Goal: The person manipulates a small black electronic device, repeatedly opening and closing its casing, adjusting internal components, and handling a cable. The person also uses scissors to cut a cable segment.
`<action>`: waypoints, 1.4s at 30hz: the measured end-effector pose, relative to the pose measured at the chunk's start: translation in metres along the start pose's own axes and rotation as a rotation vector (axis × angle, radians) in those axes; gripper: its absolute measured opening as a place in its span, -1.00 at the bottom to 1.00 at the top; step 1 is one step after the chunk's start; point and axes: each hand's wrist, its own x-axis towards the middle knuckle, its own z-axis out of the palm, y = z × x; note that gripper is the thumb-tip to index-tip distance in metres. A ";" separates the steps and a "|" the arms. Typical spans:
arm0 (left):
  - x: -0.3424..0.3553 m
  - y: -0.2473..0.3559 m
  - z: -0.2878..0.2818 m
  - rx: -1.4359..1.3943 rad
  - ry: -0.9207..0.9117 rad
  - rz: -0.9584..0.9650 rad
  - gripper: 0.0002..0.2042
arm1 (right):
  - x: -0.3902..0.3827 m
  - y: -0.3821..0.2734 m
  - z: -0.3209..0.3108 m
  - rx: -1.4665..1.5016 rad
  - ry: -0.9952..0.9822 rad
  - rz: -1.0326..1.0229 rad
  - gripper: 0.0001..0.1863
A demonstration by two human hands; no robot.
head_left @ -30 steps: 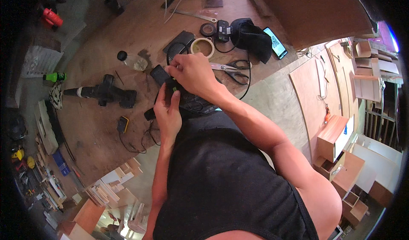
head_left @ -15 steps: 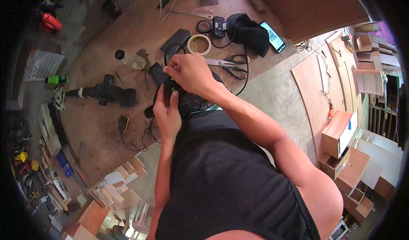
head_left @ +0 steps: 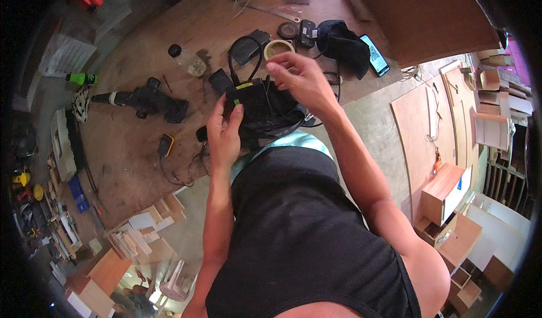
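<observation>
My left hand (head_left: 224, 132) grips the left end of a black boxy device (head_left: 254, 106) marked with green patches, thumb on its face. Just above and right of it is my right hand (head_left: 302, 84), fingers curled; whatever they may hold is hidden. A black cable (head_left: 231, 50) loops behind the device. Beside it lie a small black rectangular piece (head_left: 220, 82) and a dark flat pad (head_left: 251, 44). A cream tape roll (head_left: 271, 47) is partly behind my right fingers. To the left rests a black power tool (head_left: 141, 101).
The wooden bench (head_left: 118, 148) also holds a jar (head_left: 195, 64), yellow-black gadget (head_left: 165, 146), black tape (head_left: 287, 29), black cloth (head_left: 344, 50) and lit phone (head_left: 374, 55). Plywood sheets (head_left: 418, 132) and box carcasses (head_left: 446, 199) stand right; offcuts (head_left: 141, 233) lie lower left.
My right hand has left the device's left part and moved right and up. The device's dark face and green patches show more now. The whole view has shifted slightly.
</observation>
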 end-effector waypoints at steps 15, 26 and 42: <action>-0.035 0.075 -0.032 0.237 -0.095 -0.008 -0.39 | 0.027 -0.019 -0.033 -0.161 -0.245 -0.198 -0.60; -0.037 0.065 -0.028 0.510 -0.136 0.117 -0.36 | 0.073 -0.044 -0.038 -0.537 -0.438 -0.832 -0.62; -0.013 0.045 -0.009 0.552 -0.141 0.126 -0.67 | 0.070 -0.045 -0.019 -0.723 -0.909 -0.801 -0.83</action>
